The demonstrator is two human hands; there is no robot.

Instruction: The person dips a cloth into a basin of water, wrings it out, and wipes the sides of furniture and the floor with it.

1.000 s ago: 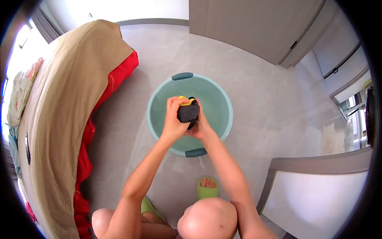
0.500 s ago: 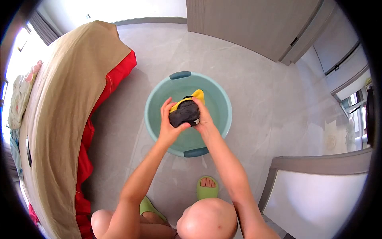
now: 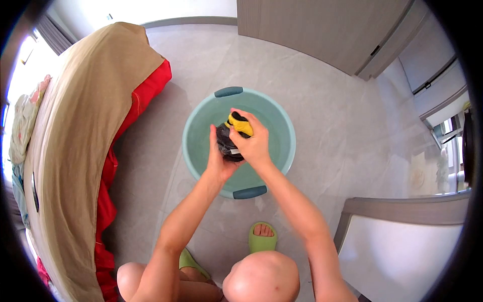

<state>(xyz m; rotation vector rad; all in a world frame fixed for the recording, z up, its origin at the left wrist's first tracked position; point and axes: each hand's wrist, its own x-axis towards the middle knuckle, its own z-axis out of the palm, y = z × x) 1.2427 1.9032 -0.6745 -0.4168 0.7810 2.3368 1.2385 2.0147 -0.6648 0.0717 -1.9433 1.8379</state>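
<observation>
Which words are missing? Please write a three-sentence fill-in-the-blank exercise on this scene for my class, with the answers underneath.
1. The bare left hand and bare right hand hold a soft-looking item, mainly black and ____.
2. The round pale-green plastic basin has dark grips on its rim, numbering ____.
3. Below the long tan cloth, the other cloth is coloured ____.

Missing words: yellow; two; red.

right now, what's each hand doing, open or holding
Left hand: holding the black part of a black-and-yellow, fabric-looking bundle.
Right hand: closed on the same bundle's yellow part.
</observation>
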